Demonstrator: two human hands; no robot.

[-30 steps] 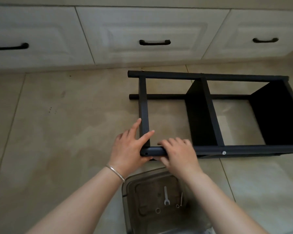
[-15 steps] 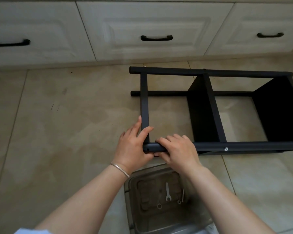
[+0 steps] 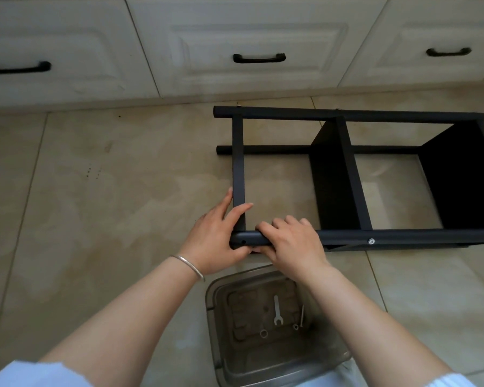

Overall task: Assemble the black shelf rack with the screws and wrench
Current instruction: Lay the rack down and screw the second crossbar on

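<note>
Beige tiles: a glossy floor point(image 3: 101, 208) with thin grout lines, meeting cream cabinets point(image 3: 252, 43) with black handles.
Rack: the black shelf rack point(image 3: 352, 174) lies on its side on the floor.
Left hand: the left hand point(image 3: 215, 238) grips the near corner, thumb on the crossbar.
Right hand: the right hand point(image 3: 294, 241) curls over the near rail.
Bin: a clear bin point(image 3: 224, 339) holds a wrench point(image 3: 277, 310) and a screw point(image 3: 301, 317).
</note>
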